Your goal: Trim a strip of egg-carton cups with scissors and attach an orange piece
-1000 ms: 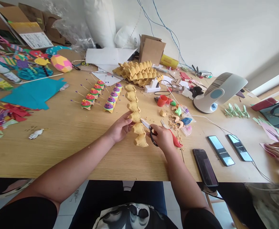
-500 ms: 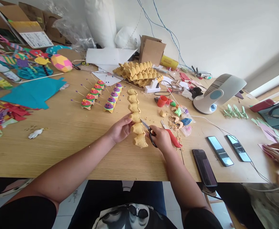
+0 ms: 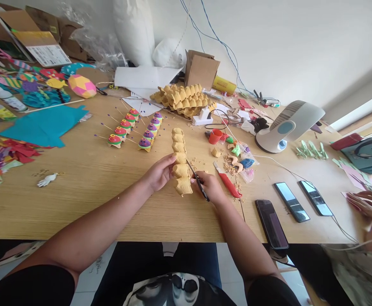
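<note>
Egg-carton strip [image 3: 181,159] extends both ways from the left hand [image 3: 159,174] clamped on it — right hand [image 3: 210,187] clasping scissors [image 3: 200,186].

The tabletop [image 3: 173,221] is smooth, grained wood. Rough, matt pulp forms the egg-carton strip [image 3: 181,158] and the stacked trays [image 3: 182,97] at its twelve o'clock. The scissors [image 3: 201,187] have smooth plastic handles. At four o'clock the knife handle [image 3: 230,185] is smooth plastic, the nearest phone [image 3: 271,224] glossy glass; towards two, the fan [image 3: 283,131] is smooth plastic.
</note>
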A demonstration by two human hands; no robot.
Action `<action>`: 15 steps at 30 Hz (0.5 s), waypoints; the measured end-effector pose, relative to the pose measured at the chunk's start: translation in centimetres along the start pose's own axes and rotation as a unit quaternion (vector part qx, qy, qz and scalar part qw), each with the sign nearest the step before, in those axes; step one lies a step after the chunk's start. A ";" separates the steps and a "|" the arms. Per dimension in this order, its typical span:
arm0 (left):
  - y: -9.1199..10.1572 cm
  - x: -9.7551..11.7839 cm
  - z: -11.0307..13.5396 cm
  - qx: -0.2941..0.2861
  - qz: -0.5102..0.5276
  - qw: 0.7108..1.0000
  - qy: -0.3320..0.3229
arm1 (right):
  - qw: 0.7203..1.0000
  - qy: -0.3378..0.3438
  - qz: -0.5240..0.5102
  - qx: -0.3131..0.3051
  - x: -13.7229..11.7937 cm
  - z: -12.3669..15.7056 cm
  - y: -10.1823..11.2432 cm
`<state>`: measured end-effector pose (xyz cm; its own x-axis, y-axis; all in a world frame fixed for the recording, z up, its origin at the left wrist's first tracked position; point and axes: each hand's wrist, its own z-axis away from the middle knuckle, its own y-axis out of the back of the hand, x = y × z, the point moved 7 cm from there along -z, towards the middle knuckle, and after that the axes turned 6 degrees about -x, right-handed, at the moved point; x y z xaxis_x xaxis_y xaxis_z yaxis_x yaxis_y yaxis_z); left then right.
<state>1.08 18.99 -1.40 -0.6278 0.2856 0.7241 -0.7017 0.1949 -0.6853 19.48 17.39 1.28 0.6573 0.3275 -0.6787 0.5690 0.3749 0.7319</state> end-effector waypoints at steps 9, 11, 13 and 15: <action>0.3 -0.4 -0.4 -0.005 0.012 1.000 0.014 | 0.999 0.006 -0.048 -0.004 1.3 -0.9 -1.2; 0.3 -0.4 -0.4 -0.005 0.015 1.000 0.015 | 0.999 0.010 -0.050 -0.001 1.3 -0.9 -1.1; 0.3 -0.4 -0.4 -0.002 0.018 1.000 0.014 | 0.999 0.008 -0.050 0.002 1.2 -0.9 -1.0; 0.3 -0.4 -0.4 0.001 0.020 1.000 0.011 | 0.999 0.004 -0.049 0.003 1.1 -0.8 -0.9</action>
<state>1.24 19.27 -1.99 -0.6471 0.3145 0.6945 -0.6771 0.1816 -0.7131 19.36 18.08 -0.20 0.5944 0.2959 -0.7477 0.6338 0.3999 0.6621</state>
